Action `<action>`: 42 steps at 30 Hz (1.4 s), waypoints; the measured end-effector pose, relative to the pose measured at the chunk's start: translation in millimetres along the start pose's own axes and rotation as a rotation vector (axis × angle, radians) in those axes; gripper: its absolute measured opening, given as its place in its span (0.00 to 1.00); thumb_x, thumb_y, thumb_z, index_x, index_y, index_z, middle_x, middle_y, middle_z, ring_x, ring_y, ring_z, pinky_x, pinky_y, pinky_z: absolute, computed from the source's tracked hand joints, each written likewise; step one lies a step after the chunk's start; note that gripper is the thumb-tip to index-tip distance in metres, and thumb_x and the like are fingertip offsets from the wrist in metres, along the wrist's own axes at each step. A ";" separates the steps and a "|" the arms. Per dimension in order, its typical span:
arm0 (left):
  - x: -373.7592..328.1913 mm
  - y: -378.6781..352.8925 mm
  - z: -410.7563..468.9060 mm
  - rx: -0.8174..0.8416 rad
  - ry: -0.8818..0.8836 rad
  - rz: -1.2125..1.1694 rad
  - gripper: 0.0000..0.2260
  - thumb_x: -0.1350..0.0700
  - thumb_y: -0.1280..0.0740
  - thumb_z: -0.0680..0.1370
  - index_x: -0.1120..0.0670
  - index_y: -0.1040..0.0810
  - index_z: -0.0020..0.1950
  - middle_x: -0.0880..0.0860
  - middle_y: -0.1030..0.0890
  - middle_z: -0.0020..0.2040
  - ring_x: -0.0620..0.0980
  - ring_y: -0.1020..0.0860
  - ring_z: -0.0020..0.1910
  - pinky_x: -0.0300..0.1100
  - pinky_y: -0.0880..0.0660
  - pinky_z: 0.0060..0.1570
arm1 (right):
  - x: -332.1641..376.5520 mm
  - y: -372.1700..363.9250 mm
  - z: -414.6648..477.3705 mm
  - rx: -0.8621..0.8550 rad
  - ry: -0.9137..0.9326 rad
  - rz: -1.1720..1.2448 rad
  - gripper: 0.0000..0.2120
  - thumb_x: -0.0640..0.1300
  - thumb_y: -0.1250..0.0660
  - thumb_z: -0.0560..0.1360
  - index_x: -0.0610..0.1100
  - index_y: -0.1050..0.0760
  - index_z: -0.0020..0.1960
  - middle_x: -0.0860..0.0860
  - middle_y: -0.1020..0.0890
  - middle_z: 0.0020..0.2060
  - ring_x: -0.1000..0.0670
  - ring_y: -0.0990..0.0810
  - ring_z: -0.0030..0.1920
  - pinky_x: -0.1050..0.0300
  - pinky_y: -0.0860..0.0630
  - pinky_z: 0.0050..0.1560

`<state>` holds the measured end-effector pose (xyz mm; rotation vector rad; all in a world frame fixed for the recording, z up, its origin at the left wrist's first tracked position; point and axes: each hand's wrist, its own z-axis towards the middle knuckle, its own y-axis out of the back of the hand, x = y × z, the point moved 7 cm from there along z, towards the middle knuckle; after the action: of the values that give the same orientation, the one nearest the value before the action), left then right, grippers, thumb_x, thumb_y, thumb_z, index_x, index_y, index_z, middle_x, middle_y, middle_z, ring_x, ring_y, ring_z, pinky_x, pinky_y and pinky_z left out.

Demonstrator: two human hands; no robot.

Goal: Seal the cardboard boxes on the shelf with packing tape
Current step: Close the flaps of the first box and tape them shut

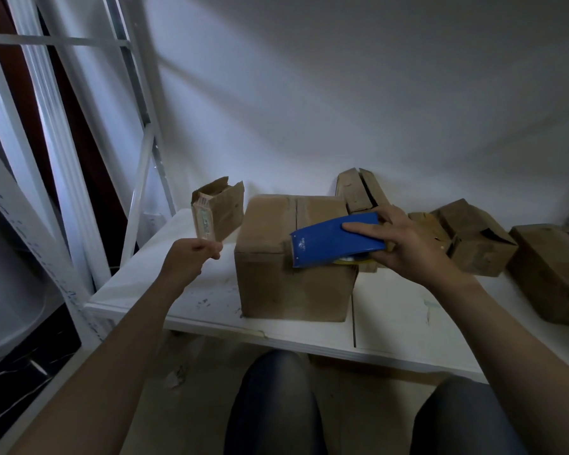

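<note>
A large closed cardboard box [276,274] stands on the white shelf [408,323] in front of me. My right hand [408,244] grips a blue tape dispenser [335,241] with a yellowish roll, held against the box's upper right edge. My left hand [194,257] is raised left of the box with its fingers curled; whether it pinches a tape end I cannot tell. Just behind that hand stands a small upright box [220,208] with open top flaps.
Several more cardboard boxes lie along the back and right of the shelf: one against the wall [358,192], one tilted [473,238], one at the far right [549,274]. White shelf uprights [138,198] rise at left. My knees [273,405] are below the shelf edge.
</note>
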<state>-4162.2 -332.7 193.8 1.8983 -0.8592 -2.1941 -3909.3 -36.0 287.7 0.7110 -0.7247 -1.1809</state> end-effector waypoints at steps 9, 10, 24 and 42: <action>14.8 -8.5 12.0 -0.017 -0.025 -0.021 0.12 0.47 0.31 0.79 0.54 0.15 0.46 0.53 0.16 0.50 0.54 0.21 0.51 0.54 0.21 0.50 | 1.1 -18.9 6.8 0.046 -0.026 -0.124 0.36 0.45 0.22 0.70 0.65 0.33 0.72 0.46 0.25 0.59 0.45 0.26 0.56 0.53 0.23 0.43; 14.0 -10.3 13.3 -0.015 -0.046 -0.012 0.12 0.47 0.31 0.79 0.55 0.15 0.45 0.53 0.16 0.49 0.52 0.21 0.50 0.55 0.21 0.51 | 0.2 -20.3 6.6 0.055 -0.041 -0.122 0.36 0.46 0.23 0.71 0.66 0.33 0.72 0.47 0.25 0.59 0.46 0.26 0.56 0.51 0.22 0.43; 8.2 -56.3 20.5 -0.046 -0.127 -0.053 0.08 0.54 0.39 0.84 0.55 0.22 0.57 0.52 0.20 0.52 0.49 0.23 0.50 0.39 0.29 0.48 | 9.2 -28.4 7.7 0.094 -0.078 -0.156 0.25 0.55 0.35 0.75 0.59 0.29 0.72 0.44 0.26 0.62 0.44 0.25 0.58 0.45 0.20 0.48; -67.8 -74.7 2.6 -0.269 -0.657 0.188 0.11 0.60 0.41 0.83 0.58 0.25 0.64 0.55 0.24 0.63 0.50 0.24 0.59 0.45 0.22 0.56 | 7.2 -33.8 8.5 0.071 -0.134 -0.131 0.29 0.50 0.32 0.74 0.65 0.35 0.72 0.44 0.26 0.61 0.41 0.25 0.59 0.41 0.20 0.50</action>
<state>-4130.3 -239.8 217.2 0.9351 -0.7206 -2.6676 -3933.1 -51.6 266.3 0.7535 -0.8452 -1.3373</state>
